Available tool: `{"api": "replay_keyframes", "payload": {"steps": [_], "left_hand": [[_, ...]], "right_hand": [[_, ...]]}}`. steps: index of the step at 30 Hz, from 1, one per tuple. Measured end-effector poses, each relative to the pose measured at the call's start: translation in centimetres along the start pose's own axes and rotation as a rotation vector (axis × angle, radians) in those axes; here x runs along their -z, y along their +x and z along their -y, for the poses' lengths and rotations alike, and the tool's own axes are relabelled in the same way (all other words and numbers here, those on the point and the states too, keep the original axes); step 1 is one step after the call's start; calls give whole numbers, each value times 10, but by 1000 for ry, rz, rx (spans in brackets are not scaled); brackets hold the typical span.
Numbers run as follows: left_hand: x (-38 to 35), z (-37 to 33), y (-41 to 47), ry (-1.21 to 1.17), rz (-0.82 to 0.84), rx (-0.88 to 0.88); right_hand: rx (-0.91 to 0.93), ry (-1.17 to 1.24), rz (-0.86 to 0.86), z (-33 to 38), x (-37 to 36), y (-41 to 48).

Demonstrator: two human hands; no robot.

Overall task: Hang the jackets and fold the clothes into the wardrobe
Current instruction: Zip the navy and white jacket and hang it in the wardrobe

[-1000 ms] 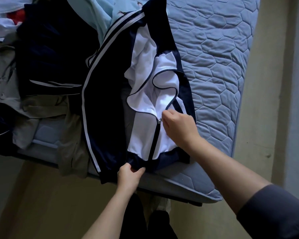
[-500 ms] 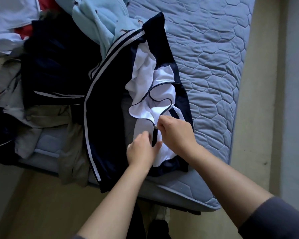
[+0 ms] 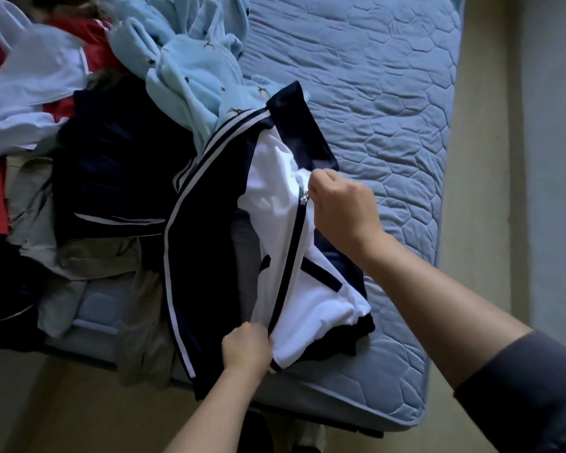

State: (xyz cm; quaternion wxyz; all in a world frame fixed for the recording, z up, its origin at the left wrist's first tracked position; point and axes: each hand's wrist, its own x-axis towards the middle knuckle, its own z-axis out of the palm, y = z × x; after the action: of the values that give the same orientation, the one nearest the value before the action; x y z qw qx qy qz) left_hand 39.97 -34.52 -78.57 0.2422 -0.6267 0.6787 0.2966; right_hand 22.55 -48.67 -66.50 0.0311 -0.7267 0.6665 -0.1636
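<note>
Open mattress point(image 3: 389, 125) lay beyond the fingers of the right hand point(image 3: 343, 207), which pinched the jacket point(image 3: 268, 178) zip pull point(image 3: 304, 199), while the left hand point(image 3: 246, 349) fingers curled round its hem near the mattress edge.

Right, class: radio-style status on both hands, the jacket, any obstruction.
Left hand pinches jacket hem by the zip. Right hand pinches zip pull, near the collar. Jacket on mattress, zip nearly closed. Light-blue garment lies against its top end.
</note>
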Motion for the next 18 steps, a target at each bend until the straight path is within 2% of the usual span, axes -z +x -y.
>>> {"api": "replay_keyframes", "payload": {"steps": [3, 6, 7, 8, 11, 13, 14, 16, 18], "left_hand": [[15, 2, 2, 47, 165, 32], [60, 5, 12, 85, 394, 37], [82, 6, 18, 58, 388, 32], [108, 6, 27, -15, 298, 28], [191, -1, 62, -318, -249, 3], [234, -16, 90, -344, -568, -93], [250, -23, 104, -292, -670, -131], [269, -34, 131, -161, -707, -113], [274, -37, 152, -118, -599, -42]], "right_hand": [[-23, 20, -22, 0, 8, 12], [-74, 26, 58, -3, 3, 15], [-105, 41, 83, -6, -1, 16], [-138, 68, 100, -11, -4, 17], [-240, 142, 178, -25, -20, 21], [-323, 190, 257, -33, -35, 23], [-363, 230, 299, -38, -43, 23], [-417, 318, 376, -47, -60, 23], [-468, 397, 431, -54, -75, 23]]}}
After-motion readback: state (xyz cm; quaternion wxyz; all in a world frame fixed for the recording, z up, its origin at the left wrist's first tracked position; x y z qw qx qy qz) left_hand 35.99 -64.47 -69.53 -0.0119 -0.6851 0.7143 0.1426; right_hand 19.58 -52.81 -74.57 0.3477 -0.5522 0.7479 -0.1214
